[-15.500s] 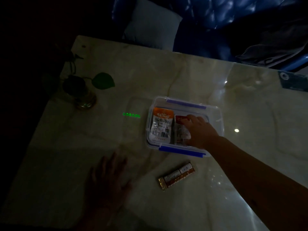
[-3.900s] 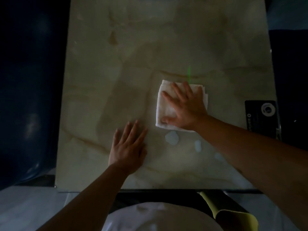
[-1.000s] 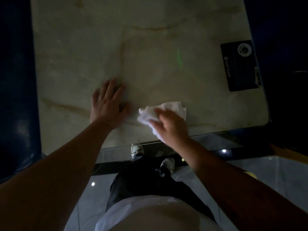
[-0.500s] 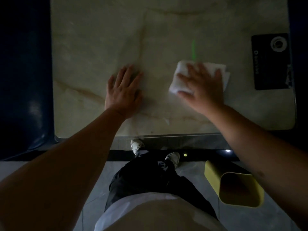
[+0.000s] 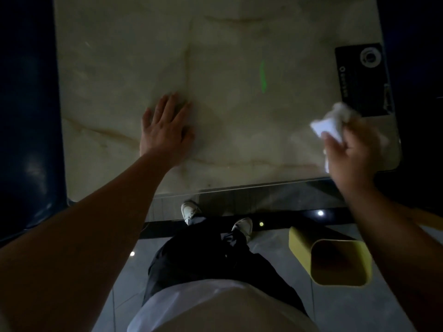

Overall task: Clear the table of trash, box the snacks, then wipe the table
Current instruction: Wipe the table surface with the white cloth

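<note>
The scene is dim. A pale marble table (image 5: 239, 39) fills the upper half of the head view. My left hand (image 5: 165, 130) lies flat on it, fingers spread, near the front edge. My right hand (image 5: 352, 154) is at the table's front right corner, raised a little, pinching a crumpled white tissue (image 5: 332, 122). Part of the tissue is hidden behind my fingers.
A black card with white print (image 5: 359, 77) lies at the table's right edge. A yellow bin (image 5: 333, 257) stands on the floor below my right arm. A green light streak (image 5: 263, 76) shows on the tabletop. Dark blue seating (image 5: 26, 116) flanks the left side.
My right hand went from pressing the tissue flat on the table to gripping it bunched up, and moved right toward the front corner. My left hand stayed flat in place.
</note>
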